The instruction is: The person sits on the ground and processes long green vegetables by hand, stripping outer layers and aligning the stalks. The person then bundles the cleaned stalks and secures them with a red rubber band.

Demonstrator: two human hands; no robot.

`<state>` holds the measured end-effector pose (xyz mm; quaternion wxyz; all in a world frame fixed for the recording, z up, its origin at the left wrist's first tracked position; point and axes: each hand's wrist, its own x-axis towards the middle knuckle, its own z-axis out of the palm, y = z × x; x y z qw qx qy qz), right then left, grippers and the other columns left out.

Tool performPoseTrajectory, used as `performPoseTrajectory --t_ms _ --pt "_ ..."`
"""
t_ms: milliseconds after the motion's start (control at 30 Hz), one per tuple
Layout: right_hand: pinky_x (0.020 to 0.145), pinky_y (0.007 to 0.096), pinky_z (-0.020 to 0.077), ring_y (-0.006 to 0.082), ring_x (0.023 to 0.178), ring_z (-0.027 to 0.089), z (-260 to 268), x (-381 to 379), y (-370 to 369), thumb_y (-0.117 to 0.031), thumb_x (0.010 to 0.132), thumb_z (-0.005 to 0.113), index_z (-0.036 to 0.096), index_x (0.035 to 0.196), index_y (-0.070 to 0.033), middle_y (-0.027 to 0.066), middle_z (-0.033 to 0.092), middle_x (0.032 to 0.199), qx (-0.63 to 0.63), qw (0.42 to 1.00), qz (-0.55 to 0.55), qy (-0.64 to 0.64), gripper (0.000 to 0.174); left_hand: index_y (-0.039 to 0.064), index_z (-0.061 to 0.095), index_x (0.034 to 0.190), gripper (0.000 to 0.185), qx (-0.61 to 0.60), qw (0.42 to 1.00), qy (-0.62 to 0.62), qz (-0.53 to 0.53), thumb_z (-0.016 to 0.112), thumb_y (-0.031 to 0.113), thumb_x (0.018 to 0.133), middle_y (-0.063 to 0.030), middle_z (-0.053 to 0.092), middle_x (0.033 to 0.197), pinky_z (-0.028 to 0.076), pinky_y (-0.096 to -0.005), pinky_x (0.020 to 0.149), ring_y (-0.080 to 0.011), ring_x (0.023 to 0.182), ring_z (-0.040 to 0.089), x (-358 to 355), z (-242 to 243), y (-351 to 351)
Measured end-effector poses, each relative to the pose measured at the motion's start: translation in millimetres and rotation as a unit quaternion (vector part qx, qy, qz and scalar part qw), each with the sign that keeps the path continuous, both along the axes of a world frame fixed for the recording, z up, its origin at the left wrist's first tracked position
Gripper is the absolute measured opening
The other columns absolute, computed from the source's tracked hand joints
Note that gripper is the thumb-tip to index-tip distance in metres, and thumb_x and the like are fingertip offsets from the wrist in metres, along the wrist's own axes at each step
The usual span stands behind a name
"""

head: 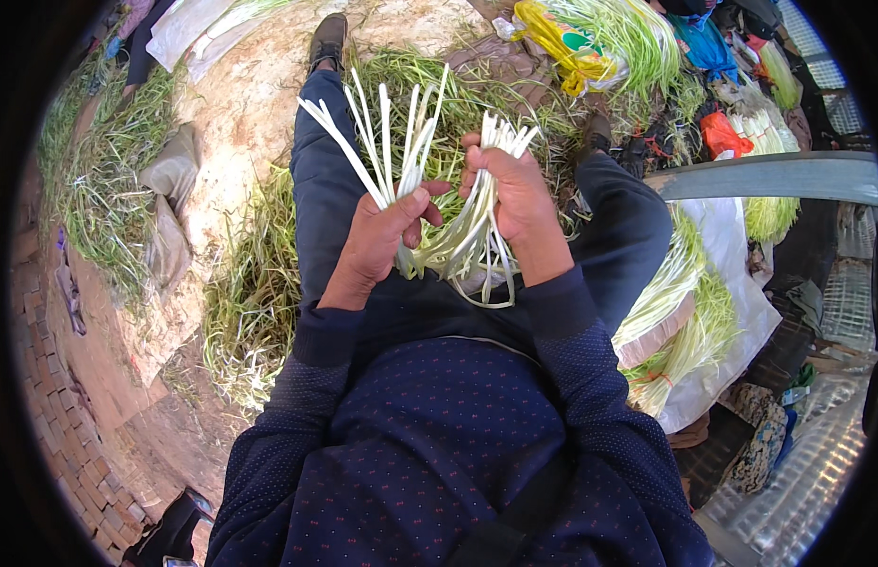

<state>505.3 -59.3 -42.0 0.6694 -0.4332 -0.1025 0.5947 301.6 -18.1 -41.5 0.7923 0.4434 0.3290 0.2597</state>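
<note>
My left hand (385,237) grips a few long white stalks (387,145), probably of blanched garlic chives, fanned out above the thumb. A thicker bunch of white stalks (490,184) is closed in my right hand (520,191), with the ends standing above the fist. Lower down, this bunch bends into loops over my lap, and its leafy part runs across towards my left hand. Both hands are close together between my spread knees, a short gap apart. Discarded green leaves (410,85) cover the ground beyond them.
Beside my right leg, tied bundles of chives (655,383) lie on white plastic sheeting (722,234). A metal bar (772,177) juts in above them. More chives lie on a yellow bag (563,42) ahead. Leaf waste (254,283) is heaped by my left leg. Another person's leg (147,39) shows far left.
</note>
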Motion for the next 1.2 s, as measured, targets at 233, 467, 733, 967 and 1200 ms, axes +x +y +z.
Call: performPoseTrajectory --t_ms 233,467,733,967,1200 --pt "0.055 0.0276 0.0507 0.0138 0.059 0.06 14.1 -17.1 3.1 -0.006 0.088 0.074 0.07 0.107 0.002 0.0047 0.068 0.079 0.002 0.995 0.006 -0.095 0.022 -0.002 0.069 0.127 0.041 0.015 1.0 -0.003 -0.019 0.056 0.032 0.107 -0.0061 0.07 0.09 0.04 -0.0206 0.057 -0.0055 0.061 0.048 0.3 4.4 -0.9" --pt "0.057 0.0278 0.0487 0.0103 0.06 0.058 24.5 -28.0 5.8 -0.004 0.087 0.072 0.072 0.108 0.001 0.0036 0.07 0.081 -0.013 0.984 0.018 -0.176 0.022 0.0 0.059 0.138 0.047 0.018 1.0 -0.014 -0.002 0.053 0.037 0.108 -0.0132 0.072 0.123 0.043 -0.0219 0.057 -0.0099 0.076 0.062 3.3 8.0 -3.8" --pt "0.06 0.0288 0.0556 0.0143 0.072 0.067 22.5 -26.4 8.2 -0.004 0.087 0.074 0.072 0.104 0.0 0.0057 0.073 0.089 -0.009 0.983 0.058 -0.173 0.017 0.004 0.056 0.143 0.052 0.03 0.998 0.011 -0.047 0.052 0.042 0.108 -0.0112 0.071 0.123 0.041 -0.0222 0.055 -0.0094 0.075 0.061 -2.5 6.9 -1.9" --pt "0.057 0.029 0.0537 0.0154 0.068 0.067 13.6 -24.6 9.2 -0.002 0.086 0.073 0.072 0.1 0.001 0.0054 0.071 0.084 -0.025 0.993 0.052 -0.108 0.014 0.001 0.064 0.131 0.047 0.043 0.999 0.015 -0.002 0.051 0.041 0.109 -0.0097 0.074 0.11 0.043 -0.022 0.056 -0.007 0.066 0.055 1.7 7.4 -6.2" --pt "0.054 0.0283 0.0514 0.0155 0.06 0.063 7.1 -19.3 4.0 -0.002 0.085 0.073 0.071 0.095 0.001 0.0054 0.069 0.077 -0.022 0.997 0.033 -0.061 0.01 0.0 0.073 0.111 0.027 -0.05 0.997 -0.014 0.048 0.065 0.024 0.102 -0.0052 0.07 0.09 0.043 -0.0223 0.056 -0.0078 0.068 0.056 2.2 1.9 -6.2"
